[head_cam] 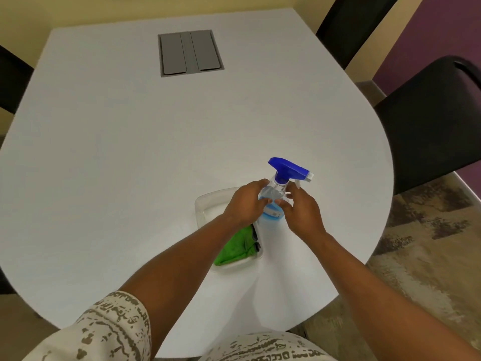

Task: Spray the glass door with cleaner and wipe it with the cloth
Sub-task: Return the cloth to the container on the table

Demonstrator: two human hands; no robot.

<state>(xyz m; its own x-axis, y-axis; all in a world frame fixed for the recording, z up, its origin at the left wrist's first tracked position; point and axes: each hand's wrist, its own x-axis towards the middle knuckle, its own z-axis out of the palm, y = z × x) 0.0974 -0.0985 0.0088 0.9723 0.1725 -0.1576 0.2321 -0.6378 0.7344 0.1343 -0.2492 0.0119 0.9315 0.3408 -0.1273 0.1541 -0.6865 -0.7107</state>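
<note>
Sleeves: nearest to me, I see patterned cream sleeves point(109, 332) at the bottom edge, with both bare forearms reaching forward over the table.
Cloth: I see the green cloth point(238, 247) folded in the near end of a clear tray point(199, 207), partly under my left forearm.
Left hand: my left hand point(246, 203) has its fingers curled round the left side of the bottle's body, gripping it.
Right hand: my right hand point(302, 208) is against the bottle's right side, fingertips touching the body and one finger raised by the trigger; the fingers look bent round it, so I read this as a hold.
Spray bottle: the spray bottle point(277, 190) stands upright between both hands, at the tray's right edge; clear body with blue liquid low down, blue spray head pointing right.
Table: the white table point(130, 152) has a grey hatch point(190, 53) set in its far part.
Chairs: I see black chairs point(429, 121) at the right side and one at the far left edge.
Glass door: I can't see it here.
</note>
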